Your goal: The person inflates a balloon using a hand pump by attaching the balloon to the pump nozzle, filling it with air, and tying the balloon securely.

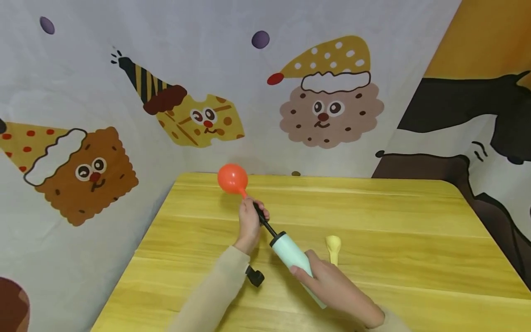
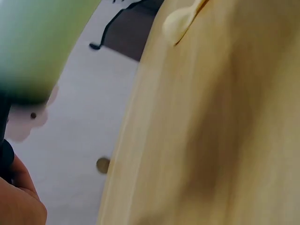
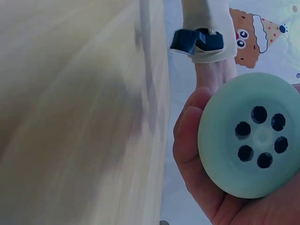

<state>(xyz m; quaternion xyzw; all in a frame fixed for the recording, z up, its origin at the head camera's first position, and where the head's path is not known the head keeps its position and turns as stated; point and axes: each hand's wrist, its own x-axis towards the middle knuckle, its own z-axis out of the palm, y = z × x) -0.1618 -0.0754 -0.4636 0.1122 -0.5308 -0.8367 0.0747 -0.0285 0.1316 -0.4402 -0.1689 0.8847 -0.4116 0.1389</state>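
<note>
Left hand (image 1: 250,223) grips a pump (image 1: 292,252) by its black end, right hand (image 1: 332,282) its barrel; straight strokes should keep the balloon (image 1: 233,178), near the desk's (image 1: 398,221) far edge, seated.

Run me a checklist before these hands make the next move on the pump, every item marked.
1. Left hand gripping the black end of the pump: ok.
2. Right hand wrapped round the mint barrel: ok.
3. Black rod showing between hand and barrel, apparently leaving room for a push: ok.
4. Red balloon rounded out, with no visible tear: ok.
5. Balloon's mouth sealed on the pump: cannot tell, the left hand hides it.
6. Yellow balloon tied in place on the pump: not ok, it lies uninflated on the table.
</note>
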